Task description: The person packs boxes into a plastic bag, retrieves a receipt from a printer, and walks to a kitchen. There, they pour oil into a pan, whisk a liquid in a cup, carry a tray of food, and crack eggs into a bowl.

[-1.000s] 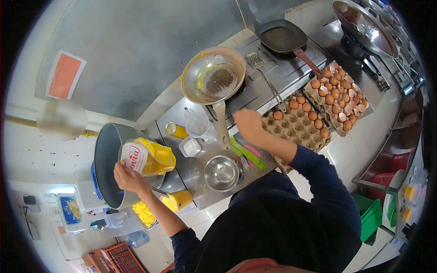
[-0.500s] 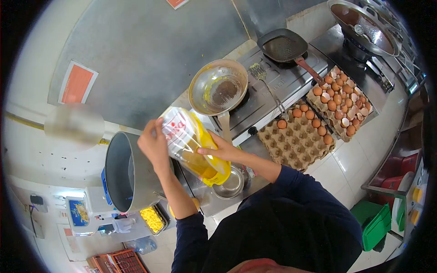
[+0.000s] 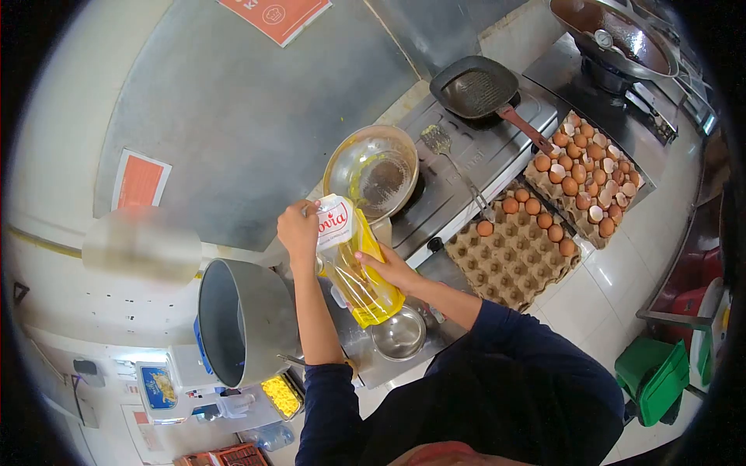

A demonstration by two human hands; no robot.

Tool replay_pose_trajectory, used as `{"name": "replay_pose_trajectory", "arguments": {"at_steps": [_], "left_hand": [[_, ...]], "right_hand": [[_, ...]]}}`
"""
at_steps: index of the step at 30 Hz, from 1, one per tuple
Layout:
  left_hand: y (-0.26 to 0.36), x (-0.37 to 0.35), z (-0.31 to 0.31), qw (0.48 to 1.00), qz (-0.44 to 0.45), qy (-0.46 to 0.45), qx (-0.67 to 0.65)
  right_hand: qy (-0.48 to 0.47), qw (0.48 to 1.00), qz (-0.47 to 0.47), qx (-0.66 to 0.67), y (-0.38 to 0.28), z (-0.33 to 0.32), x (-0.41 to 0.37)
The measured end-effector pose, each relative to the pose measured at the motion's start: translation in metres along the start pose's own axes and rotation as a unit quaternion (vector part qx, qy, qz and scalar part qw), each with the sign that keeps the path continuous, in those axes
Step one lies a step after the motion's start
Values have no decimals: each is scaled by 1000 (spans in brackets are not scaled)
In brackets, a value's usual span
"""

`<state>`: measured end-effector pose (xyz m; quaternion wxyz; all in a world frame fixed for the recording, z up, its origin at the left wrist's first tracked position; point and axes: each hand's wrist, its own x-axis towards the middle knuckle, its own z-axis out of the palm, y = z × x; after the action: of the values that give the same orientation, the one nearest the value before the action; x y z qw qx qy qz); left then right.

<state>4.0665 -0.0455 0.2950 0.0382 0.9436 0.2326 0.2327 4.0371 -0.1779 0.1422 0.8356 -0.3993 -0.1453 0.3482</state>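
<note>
Between my hands is a clear and yellow plastic pouch of cooking oil (image 3: 365,283), with a red brand name on its white upper part. My left hand (image 3: 298,229) is closed at the pouch's top corner. Lower down, my right hand (image 3: 390,272) grips its side, the thumb lying across the front. The pouch tilts over the counter, in front of a frying pan (image 3: 378,172) with yellow residue, and hides part of that pan's handle. Just below the pouch sits a small steel bowl (image 3: 399,335).
A square grill pan (image 3: 474,87) and a slotted turner (image 3: 454,159) rest on the stove (image 3: 505,147). Egg trays (image 3: 505,268) with whole eggs and shells stand right. A deep grey pot (image 3: 256,322) is left, near a container of yellow pieces (image 3: 282,396).
The pouch has come away from the grey pot, moving right and standing steeper. My left hand has shifted right with it. The camera view has also moved a little.
</note>
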Motion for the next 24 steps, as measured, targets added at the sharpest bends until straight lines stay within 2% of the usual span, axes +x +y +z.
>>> {"name": "replay_pose_trajectory", "arguments": {"at_steps": [7,15,21,23,24], "left_hand": [[0,12,15,999,18,-21,25],[-2,19,12,998,5,-33,44],[-5,26,-6,999,18,-2,48],[-4,26,-15,997,34,56,51],[-2,26,-22,997,33,56,52]], "right_hand": [[29,998,58,26,-7,-3,1],[-6,998,46,39,-12,-1,10],[-1,1000,22,20,-23,16,17],[0,1000,14,4,-28,20,20],[-9,1000,-3,-23,-30,21,22]]}}
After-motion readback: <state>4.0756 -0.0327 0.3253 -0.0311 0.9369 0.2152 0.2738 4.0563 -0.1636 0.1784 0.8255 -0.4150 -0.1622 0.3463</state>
